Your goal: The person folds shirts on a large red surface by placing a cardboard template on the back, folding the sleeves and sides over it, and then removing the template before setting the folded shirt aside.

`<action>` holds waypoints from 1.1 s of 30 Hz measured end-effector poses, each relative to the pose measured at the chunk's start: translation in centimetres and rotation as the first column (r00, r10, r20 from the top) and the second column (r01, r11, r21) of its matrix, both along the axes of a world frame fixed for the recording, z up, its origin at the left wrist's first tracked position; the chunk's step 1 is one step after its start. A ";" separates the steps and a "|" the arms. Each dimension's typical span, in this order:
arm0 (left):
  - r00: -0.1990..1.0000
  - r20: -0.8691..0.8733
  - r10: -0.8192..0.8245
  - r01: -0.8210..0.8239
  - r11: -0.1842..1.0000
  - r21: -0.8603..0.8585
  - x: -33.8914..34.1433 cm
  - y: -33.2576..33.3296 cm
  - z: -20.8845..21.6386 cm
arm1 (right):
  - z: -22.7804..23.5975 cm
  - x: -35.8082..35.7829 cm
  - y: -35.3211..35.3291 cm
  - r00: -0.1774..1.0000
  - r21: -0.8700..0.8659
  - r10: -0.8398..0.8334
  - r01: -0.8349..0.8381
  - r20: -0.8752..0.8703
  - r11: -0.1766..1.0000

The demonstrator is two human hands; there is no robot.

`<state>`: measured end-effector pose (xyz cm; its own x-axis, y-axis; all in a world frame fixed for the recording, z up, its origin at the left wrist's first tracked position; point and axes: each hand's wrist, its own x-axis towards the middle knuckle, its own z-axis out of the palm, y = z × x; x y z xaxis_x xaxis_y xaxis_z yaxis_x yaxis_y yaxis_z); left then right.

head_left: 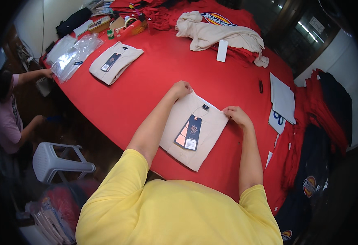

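Note:
A beige shirt [211,132], folded into a rectangle, lies on the red table in front of me. A dark hang tag [194,130] with a white sticker rests on it, looped by a string near the neck label. With my left hand [181,89] I pinch the shirt's far left corner. The far right corner is between the fingers of my right hand [237,116]. A white edge, perhaps of an insert, shows along the far side between my hands. Farther left lies another folded beige shirt [121,61] with its own dark tag.
Clear plastic bags [70,57] lie at the far left, beside a person in pink [7,118]. An unfolded beige garment [217,34] tops a red pile. White sheets [283,98] and scissors [278,118] lie to the right, near stacked red clothes [320,106]. A grey stool [58,161] stands lower left.

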<state>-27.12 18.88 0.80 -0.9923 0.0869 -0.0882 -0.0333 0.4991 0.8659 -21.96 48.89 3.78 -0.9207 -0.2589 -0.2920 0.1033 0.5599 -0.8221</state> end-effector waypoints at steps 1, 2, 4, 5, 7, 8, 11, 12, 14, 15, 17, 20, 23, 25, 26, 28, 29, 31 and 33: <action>1.000 -0.008 0.004 -0.004 1.000 0.002 0.2 0.2 0.3 | 0.3 -0.3 0.4 0.999 0.009 0.016 -0.016 0.035 1.000; 1.000 -0.009 0.009 -0.009 1.000 0.003 0.4 0.5 0.6 | 0.5 -0.5 0.8 0.997 0.018 0.029 -0.030 0.070 0.999; 1.000 -0.011 0.021 -0.021 1.000 -0.002 0.6 0.1 0.7 | 0.5 -0.5 0.2 0.991 -0.079 0.037 -0.027 0.129 0.997; 0.999 -0.044 0.018 -0.017 1.000 0.016 0.6 -0.2 0.8 | 0.7 -0.6 0.1 0.989 -0.084 0.060 -0.049 0.138 0.995; 0.995 -0.096 0.009 -0.003 0.999 0.053 1.3 -0.9 0.7 | 0.9 -0.4 -0.6 0.984 -0.084 0.077 -0.065 0.159 0.994; 0.991 -0.126 0.035 -0.026 0.997 0.068 1.8 -1.4 0.6 | 1.0 -0.4 -1.2 0.984 -0.077 0.075 -0.063 0.164 0.995; 0.967 -0.248 0.060 -0.027 0.991 0.132 3.4 0.4 3.1 | -0.6 -1.5 1.1 0.984 -0.077 0.142 -0.134 0.108 0.988; 0.949 -0.304 0.089 -0.046 0.988 0.145 4.1 0.2 3.7 | -1.1 -2.2 1.4 0.977 -0.085 0.201 -0.194 0.076 0.977; 0.907 -0.378 0.184 -0.124 0.976 0.177 5.4 -2.2 4.9 | 1.1 -2.1 -1.9 0.982 -0.179 0.187 -0.179 0.030 0.968; 0.883 -0.406 0.236 -0.166 0.965 0.201 6.2 -4.0 5.8 | 3.1 -1.8 -4.0 0.984 -0.223 0.178 -0.172 0.004 0.959; 0.818 -0.497 0.290 -0.191 0.951 0.241 7.1 -6.4 7.8 | 6.2 -2.0 -6.7 0.951 -0.151 0.247 -0.277 -0.187 0.949; 0.714 -0.595 0.370 -0.197 0.921 0.337 9.2 -12.3 11.6 | 11.9 -1.9 -13.4 0.874 -0.069 0.334 -0.380 -0.353 0.922; 0.662 -0.587 0.466 -0.233 0.872 0.430 10.4 -18.9 15.7 | 16.1 -2.5 -20.9 0.808 -0.045 0.409 -0.470 -0.425 0.882; 0.604 -0.659 0.448 -0.325 0.893 0.310 9.7 -24.4 18.1 | 17.3 -4.2 -26.6 0.811 -0.130 0.440 -0.520 -0.387 0.844; 0.590 -0.693 0.414 -0.368 0.902 0.225 8.1 -26.9 19.2 | 17.5 -5.7 -29.0 0.807 -0.139 0.441 -0.527 -0.393 0.839; 0.635 -0.694 0.340 -0.364 0.924 0.119 3.6 -31.6 21.1 | 17.0 -9.5 -33.7 0.796 -0.192 0.436 -0.548 -0.420 0.814; 0.657 -0.690 0.304 -0.358 0.931 0.069 1.0 -33.8 21.7 | 16.2 -11.4 -35.9 0.833 -0.293 0.410 -0.525 -0.372 0.799; 0.723 -0.632 0.279 -0.387 0.921 -0.036 -4.7 -38.3 20.6 | 13.5 -15.4 -39.9 0.873 -0.445 0.369 -0.481 -0.318 0.755; 0.759 -0.609 0.231 -0.392 0.909 -0.144 -10.0 -40.6 18.2 | 10.0 -19.0 -43.1 0.935 -0.547 0.298 -0.355 -0.193 0.758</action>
<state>-37.13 -21.67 19.02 -0.8331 -0.1806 0.5228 0.2296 0.7470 0.6240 -40.91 5.76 13.80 -0.7642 -0.6397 0.0817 -0.0888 -0.0212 -0.9958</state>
